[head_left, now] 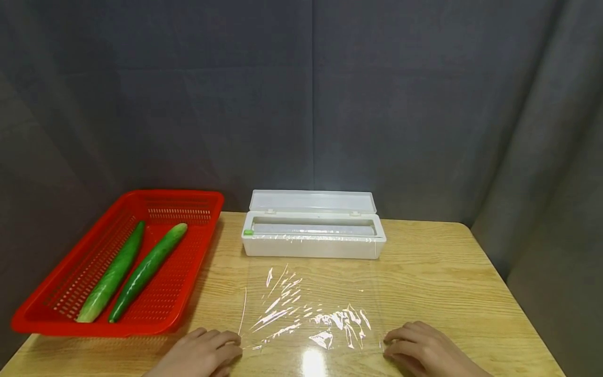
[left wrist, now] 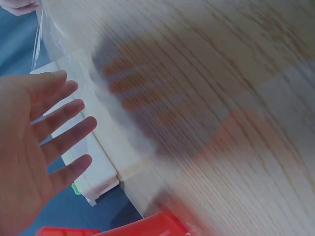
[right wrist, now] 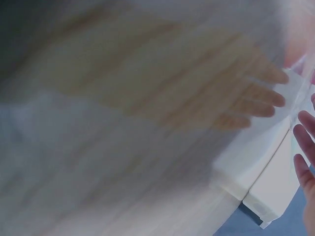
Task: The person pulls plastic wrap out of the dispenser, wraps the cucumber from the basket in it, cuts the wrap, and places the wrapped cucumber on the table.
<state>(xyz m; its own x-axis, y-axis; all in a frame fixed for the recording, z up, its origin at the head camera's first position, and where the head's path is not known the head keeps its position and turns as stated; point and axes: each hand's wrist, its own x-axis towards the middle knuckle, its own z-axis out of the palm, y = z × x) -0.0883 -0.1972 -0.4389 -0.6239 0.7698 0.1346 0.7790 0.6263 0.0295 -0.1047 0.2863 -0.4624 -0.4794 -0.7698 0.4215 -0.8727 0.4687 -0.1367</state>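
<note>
A sheet of clear cling film point(head_left: 311, 306) stretches over the table toward me from a white dispenser box point(head_left: 313, 247). The box's lid point(head_left: 313, 200) is raised, and a roll of film point(head_left: 313, 229) shows inside. Beside the film's near left corner is my left hand point(head_left: 200, 352); in the left wrist view its fingers point(left wrist: 69, 135) are spread and fairly straight, with nothing between them. My right hand point(head_left: 426, 348) is at the film's near right corner. Its fingers point(right wrist: 306, 140) look extended in the right wrist view, where its thumb is out of frame.
To the left stands a red plastic basket point(head_left: 207, 246) with two cucumbers in it, one lighter cucumber point(head_left: 113, 277) and one darker cucumber point(head_left: 146, 269). A green slider point(head_left: 248, 232) sits at the box's left end. Dark grey curtains point(head_left: 311, 104) hang behind the wooden table point(head_left: 438, 277).
</note>
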